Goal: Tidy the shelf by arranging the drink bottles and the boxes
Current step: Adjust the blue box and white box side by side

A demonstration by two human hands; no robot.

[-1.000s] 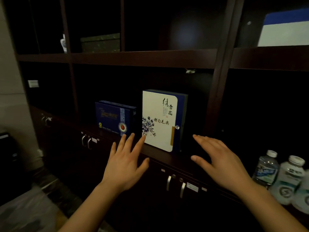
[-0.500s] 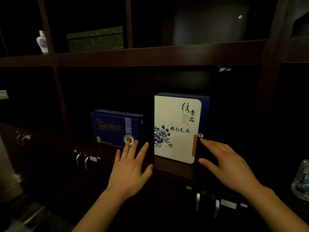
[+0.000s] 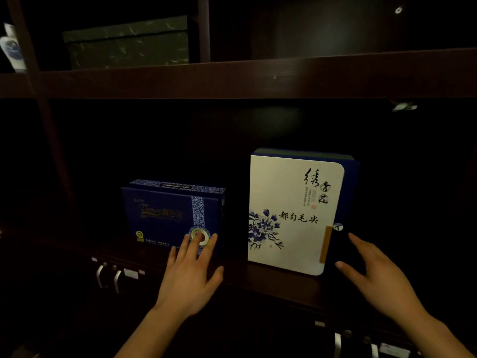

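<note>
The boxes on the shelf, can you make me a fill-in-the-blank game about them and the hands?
1. The white box with blue flowers stands ____ than the dark blue box beside it.
2. The left hand has its fingertips in front of the ____ box.
3. The right hand is open beside the ____ box.
4. The green box sits on the shelf ____ the two blue-patterned boxes.

Missing words: taller; dark blue; white; above
</note>
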